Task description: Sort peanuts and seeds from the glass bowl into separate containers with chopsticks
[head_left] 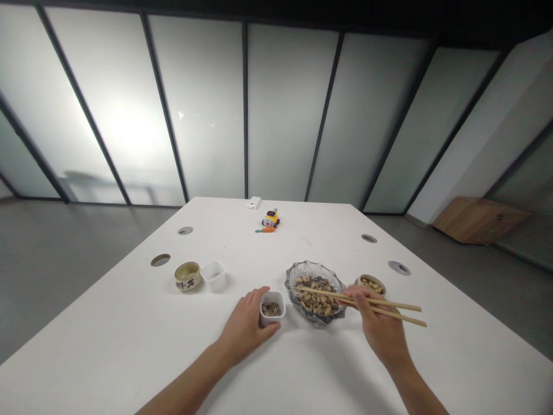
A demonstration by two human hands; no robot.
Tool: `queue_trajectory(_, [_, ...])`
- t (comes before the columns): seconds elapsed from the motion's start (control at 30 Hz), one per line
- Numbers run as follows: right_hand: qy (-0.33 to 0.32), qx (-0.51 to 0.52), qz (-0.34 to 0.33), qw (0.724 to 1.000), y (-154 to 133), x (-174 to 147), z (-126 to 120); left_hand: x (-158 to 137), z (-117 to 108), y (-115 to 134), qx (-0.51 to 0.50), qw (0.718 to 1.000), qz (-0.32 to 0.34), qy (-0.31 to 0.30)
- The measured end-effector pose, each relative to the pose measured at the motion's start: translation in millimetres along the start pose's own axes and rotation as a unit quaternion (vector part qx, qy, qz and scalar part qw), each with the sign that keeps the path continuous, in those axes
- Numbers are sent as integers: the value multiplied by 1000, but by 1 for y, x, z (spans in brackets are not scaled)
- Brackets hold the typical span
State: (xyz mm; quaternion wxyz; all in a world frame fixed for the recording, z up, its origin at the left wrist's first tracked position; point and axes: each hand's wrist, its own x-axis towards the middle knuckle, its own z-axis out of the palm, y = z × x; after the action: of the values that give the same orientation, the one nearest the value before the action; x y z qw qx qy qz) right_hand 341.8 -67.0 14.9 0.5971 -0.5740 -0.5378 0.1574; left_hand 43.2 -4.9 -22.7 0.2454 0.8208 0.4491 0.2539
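Note:
My left hand [246,323] is wrapped around a small white plastic cup [283,316] standing on the table, with sunflower seeds [271,309] lying inside it. In my right hand [380,328] I grip a pair of wooden chopsticks [400,305], their tips over the glass bowl [290,285]. This scalloped bowl holds a mix of striped sunflower seeds and paler nuts [319,297]. Just beyond my right hand sits a small round bowl [382,293] of peanuts, partly hidden by the hand. Whether the chopstick tips pinch anything is too small to tell.
To the left stand a ceramic bowl [188,282] with dark characters and a white plastic cup [215,279]. Farther back lie a yellow toy car [271,218], an orange toy carrot [266,230] and a white box-like object [254,203]. Round holes [161,260] pierce the white table [207,357].

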Motion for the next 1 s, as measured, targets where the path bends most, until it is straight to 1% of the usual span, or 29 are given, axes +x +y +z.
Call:
queue_trajectory(0.07, [-18,-52,-31,998,0,1,-1,0,0,0,0,1000,-2,-1])
queue_trajectory(0.13, [-49,-88,-61,993,-1,1,1,-1,-1,1,-1,1000,-4,1])
queue_trajectory(0.27, [-84,-110,-85,987,-5,-3,7,-1,-1,1,1,1000,-4,-2])
queue_trajectory(0.43, [-89,-98,-112,985,-6,-3,7,0,0,0,6,1000,-6,-1])
queue_trajectory(0.57, [-54,-109,-126,985,-4,-2,4,0,-1,1,4,1000,-2,-2])
queue_trajectory(0.8, [13,-104,-118,987,1,0,1,-1,-2,3,1,1000,1,2])
queue_trajectory(0.9, [31,-40,-84,995,0,-4,6,-1,-2,3,1,1000,-3,0])
queue_trajectory(1.0, [13,55,-35,998,-6,-12,15,-1,-2,3,-2,1000,-1,3])
